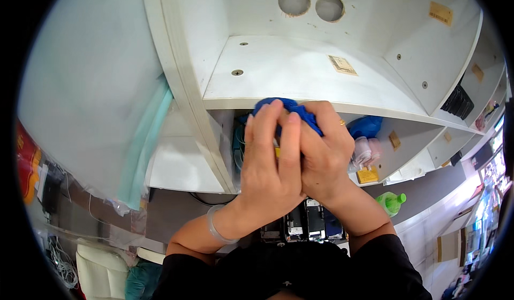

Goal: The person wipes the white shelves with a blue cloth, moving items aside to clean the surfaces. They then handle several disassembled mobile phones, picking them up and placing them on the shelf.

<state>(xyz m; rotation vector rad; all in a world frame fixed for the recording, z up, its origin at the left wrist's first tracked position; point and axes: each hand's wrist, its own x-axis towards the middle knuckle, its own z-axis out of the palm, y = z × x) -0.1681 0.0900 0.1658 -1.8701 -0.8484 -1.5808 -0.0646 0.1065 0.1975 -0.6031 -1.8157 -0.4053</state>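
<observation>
Both my hands are together on a bunched blue cloth (293,107), held at the front edge of a white shelf (284,70). My left hand (270,155) has its fingers bent over the cloth and wears a pale bangle at the wrist. My right hand (327,150), with a ring on one finger, presses against the left and closes on the same cloth. Much of the cloth is hidden behind my fingers. The shelf board carries screw heads and a paper label (342,65).
Below the shelf, a compartment holds a blue bag (366,126), pinkish containers (364,150) and a yellow box (368,175). A green-capped bottle (391,202) stands on the dark counter (171,214). Opened phones (305,222) lie near my body. A pale green sheet (144,145) hangs at left.
</observation>
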